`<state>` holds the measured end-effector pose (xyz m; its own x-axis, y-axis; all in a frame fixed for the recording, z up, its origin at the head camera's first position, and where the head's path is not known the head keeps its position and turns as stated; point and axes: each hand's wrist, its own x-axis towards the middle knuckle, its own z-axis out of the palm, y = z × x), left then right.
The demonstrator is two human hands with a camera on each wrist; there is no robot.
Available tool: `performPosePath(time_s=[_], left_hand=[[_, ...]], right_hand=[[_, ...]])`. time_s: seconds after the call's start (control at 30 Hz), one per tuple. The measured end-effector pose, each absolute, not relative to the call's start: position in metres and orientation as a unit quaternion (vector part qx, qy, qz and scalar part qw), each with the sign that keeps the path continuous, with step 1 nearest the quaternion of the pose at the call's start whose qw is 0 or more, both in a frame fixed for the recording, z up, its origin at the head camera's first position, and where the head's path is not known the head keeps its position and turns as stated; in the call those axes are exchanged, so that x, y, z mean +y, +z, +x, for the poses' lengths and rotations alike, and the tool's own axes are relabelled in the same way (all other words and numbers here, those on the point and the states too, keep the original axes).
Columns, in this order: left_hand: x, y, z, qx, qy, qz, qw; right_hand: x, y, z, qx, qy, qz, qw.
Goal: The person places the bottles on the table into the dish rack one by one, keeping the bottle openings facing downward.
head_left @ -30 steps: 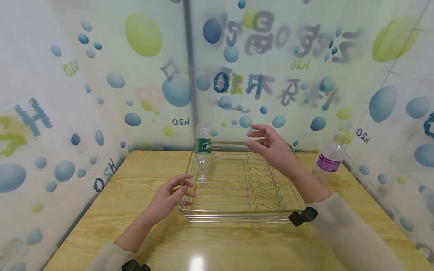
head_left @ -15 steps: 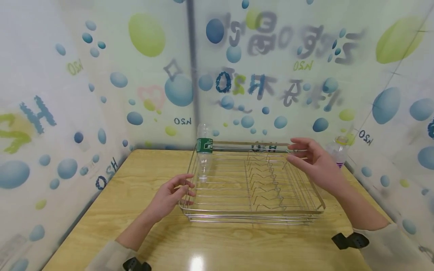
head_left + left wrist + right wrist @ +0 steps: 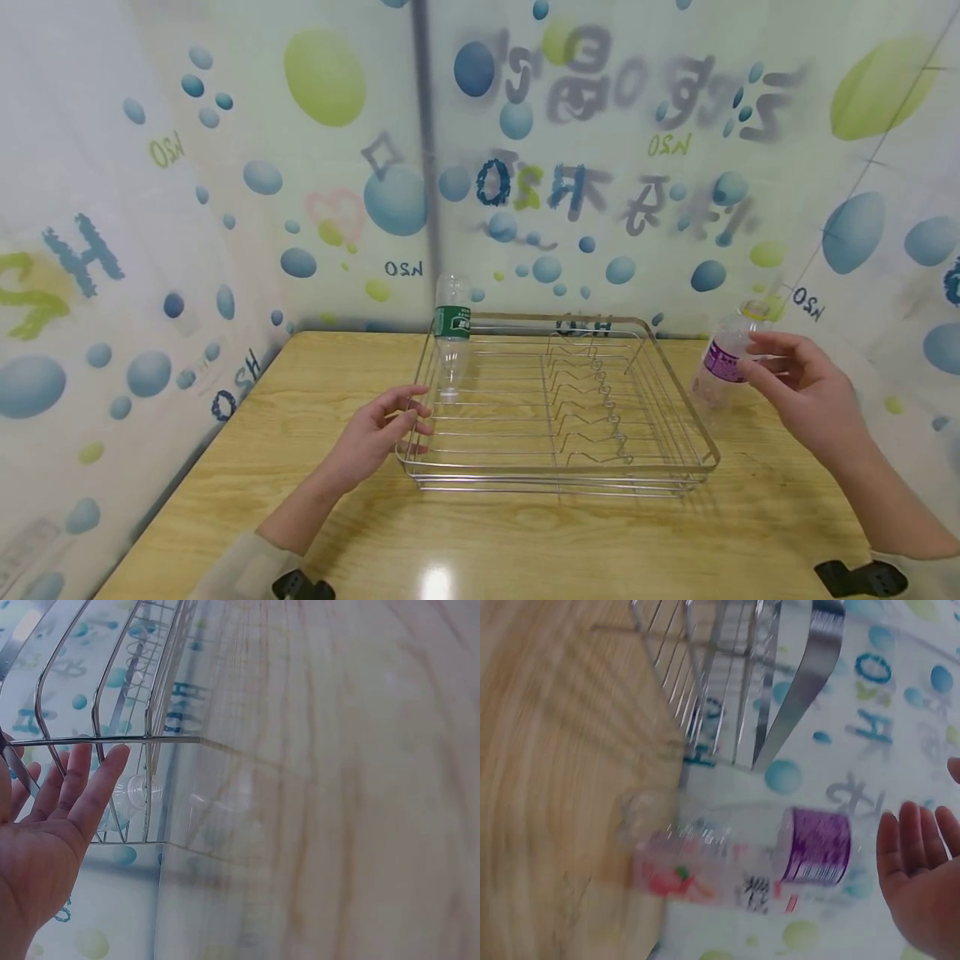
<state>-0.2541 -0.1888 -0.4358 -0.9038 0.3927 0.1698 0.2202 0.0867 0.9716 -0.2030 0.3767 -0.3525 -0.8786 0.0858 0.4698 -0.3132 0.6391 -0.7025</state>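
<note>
A metal wire dish rack (image 3: 562, 471) stands on the wooden table. At its left side is my left hand (image 3: 371, 442), with loosely bent fingers at the side wires; the left wrist view shows the fingertips right against those wires. Inside the rack's left end a clear plastic bottle (image 3: 452, 323) with a green label stands neck down. My right hand (image 3: 813, 400) is to the right of the rack, fingers extended and apart. Its fingertips overlap a clear bottle with a purple label (image 3: 723, 360) in the head view, while the right wrist view shows a gap between them.
Beside the purple-labelled bottle, a pink-labelled bottle (image 3: 682, 874) shows in the right wrist view. The rack has a row of zigzag wire dividers (image 3: 600, 408) right of its middle. Patterned sheets (image 3: 337, 167) with bubbles enclose the wooden table (image 3: 525, 550) at back and sides.
My right hand has moved right, from above the rack's back right part, past its right rim, to beside the purple-labelled bottle. The left hand stays at the rack's left side.
</note>
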Motion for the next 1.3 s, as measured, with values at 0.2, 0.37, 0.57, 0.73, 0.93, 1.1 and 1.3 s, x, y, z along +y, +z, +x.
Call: performPosePath(time_s=[0.2, 0.37, 0.57, 0.73, 0.93, 1.1, 1.3], left_hand=[[-0.188, -0.435, -0.254, 0.732, 0.646, 0.206, 0.067], [-0.188, -0.436, -0.253, 0.728, 0.651, 0.203, 0.07], [-0.189, -0.438, -0.255, 0.73, 0.65, 0.2, 0.068], [-0.189, -0.438, -0.255, 0.729, 0.65, 0.203, 0.069], [-0.188, -0.437, -0.254, 0.727, 0.652, 0.203, 0.069], [-0.188, -0.437, -0.255, 0.729, 0.651, 0.202, 0.069], [-0.188, -0.436, -0.254, 0.725, 0.654, 0.204, 0.07]], right_hand=[[0.409, -0.369, -0.214, -0.877, 0.425, -0.001, 0.224], [0.419, -0.381, -0.227, -0.882, 0.437, 0.005, 0.179], [0.412, -0.386, -0.241, -0.89, 0.429, -0.012, 0.153], [0.407, -0.391, -0.25, -0.888, 0.434, -0.005, 0.153], [0.403, -0.397, -0.254, -0.89, 0.431, 0.001, 0.15], [0.403, -0.403, -0.254, -0.896, 0.42, 0.005, 0.145], [0.402, -0.406, -0.254, -0.899, 0.419, 0.009, 0.128]])
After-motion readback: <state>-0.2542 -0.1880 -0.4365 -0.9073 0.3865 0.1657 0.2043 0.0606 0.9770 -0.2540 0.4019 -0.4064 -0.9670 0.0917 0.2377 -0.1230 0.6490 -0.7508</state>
